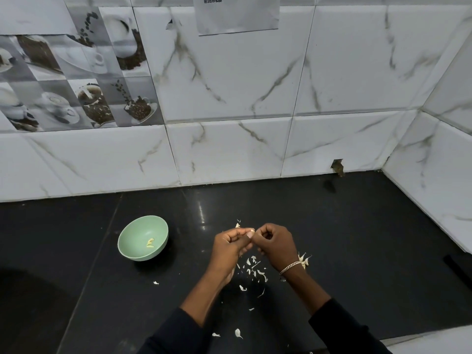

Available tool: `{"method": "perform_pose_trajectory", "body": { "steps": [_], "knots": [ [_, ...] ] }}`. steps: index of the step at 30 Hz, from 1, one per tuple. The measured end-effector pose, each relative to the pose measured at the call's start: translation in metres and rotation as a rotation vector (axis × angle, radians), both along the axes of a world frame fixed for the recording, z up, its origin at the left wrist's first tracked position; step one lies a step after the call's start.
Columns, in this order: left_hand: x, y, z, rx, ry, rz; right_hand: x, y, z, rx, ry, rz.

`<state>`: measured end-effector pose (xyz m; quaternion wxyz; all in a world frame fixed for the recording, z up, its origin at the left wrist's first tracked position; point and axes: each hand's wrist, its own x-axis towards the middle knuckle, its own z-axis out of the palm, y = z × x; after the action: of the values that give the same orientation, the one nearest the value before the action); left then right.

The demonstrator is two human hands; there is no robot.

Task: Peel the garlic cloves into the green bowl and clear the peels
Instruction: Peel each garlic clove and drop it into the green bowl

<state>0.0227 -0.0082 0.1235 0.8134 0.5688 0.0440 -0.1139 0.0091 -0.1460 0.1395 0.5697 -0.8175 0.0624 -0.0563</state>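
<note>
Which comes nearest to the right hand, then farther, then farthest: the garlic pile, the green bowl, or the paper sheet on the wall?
1. garlic pile, beside the wrist of the right hand.
2. green bowl, off to the left, past the left hand.
3. paper sheet, high on the tiled wall.

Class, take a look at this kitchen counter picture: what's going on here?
A person is peeling garlic. The left hand and right hand meet above the black countertop, both pinching a small garlic clove that the fingers mostly hide. To the left, the green bowl holds a couple of peeled cloves. Papery peels lie scattered under the hands, not yet cleared, and more unpeeled garlic sits beside the right wrist.
</note>
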Motion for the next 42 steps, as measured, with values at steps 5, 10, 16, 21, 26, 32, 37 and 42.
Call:
{"method": "perform_pose_trajectory", "body": {
  "steps": [5,10,16,21,26,32,37,42],
  "knots": [
    [0.001,0.002,0.004,0.036,-0.029,-0.017,0.003,-0.002,-0.002,-0.116,-0.043,0.017],
    [0.004,0.004,0.005,-0.064,0.051,0.001,0.003,-0.002,-0.002,-0.161,-0.064,0.055],
    [0.003,0.009,0.008,-0.211,0.196,0.049,0.002,-0.009,-0.005,-0.124,-0.03,0.034],
    [0.002,0.014,0.005,-0.198,0.196,0.035,0.007,-0.018,-0.022,-0.198,0.111,0.013],
    [0.001,0.013,0.0,-0.193,0.166,0.034,0.015,-0.027,-0.054,-0.321,0.316,0.032],
    [0.001,0.015,-0.002,-0.252,0.155,0.023,0.015,-0.032,-0.071,-0.27,0.361,0.039],
    [0.001,0.02,-0.005,-0.224,0.113,0.013,0.014,-0.036,-0.076,-0.22,0.403,0.006],
    [0.001,0.02,-0.007,-0.162,0.103,0.029,0.014,-0.039,-0.074,-0.237,0.275,-0.008]
  ]
}}
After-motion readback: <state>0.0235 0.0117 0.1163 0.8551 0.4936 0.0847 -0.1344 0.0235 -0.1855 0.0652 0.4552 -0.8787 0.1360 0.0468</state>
